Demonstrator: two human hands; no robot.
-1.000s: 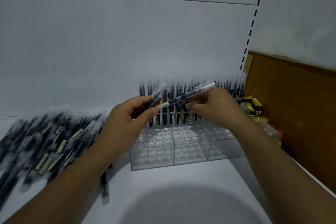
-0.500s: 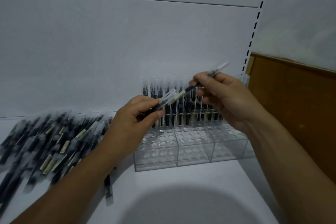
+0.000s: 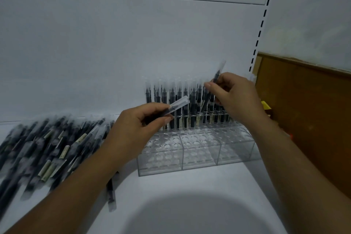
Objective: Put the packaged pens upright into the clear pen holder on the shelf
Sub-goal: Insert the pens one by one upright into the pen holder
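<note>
A sec ago both hands met in front of the holder w/ one pkgd pen lying across btwn them. Now they're apart. My right hand has swung that pen from flat to nearly upright, thumb & fingers pinching the barrel. Its lower end is down among the standing pens at the back of the clear pen holder. Can't tell if it's in a hole yet, since my fingers & the other pens hide it. My left hand is curled round a 2nd pen, which points up & right. The holder sits on the shelf w/ its front holes unfilled, and the loose pile lies to its left. Handoff done, insertion next I'd say, w/ plenty left to do.
</note>
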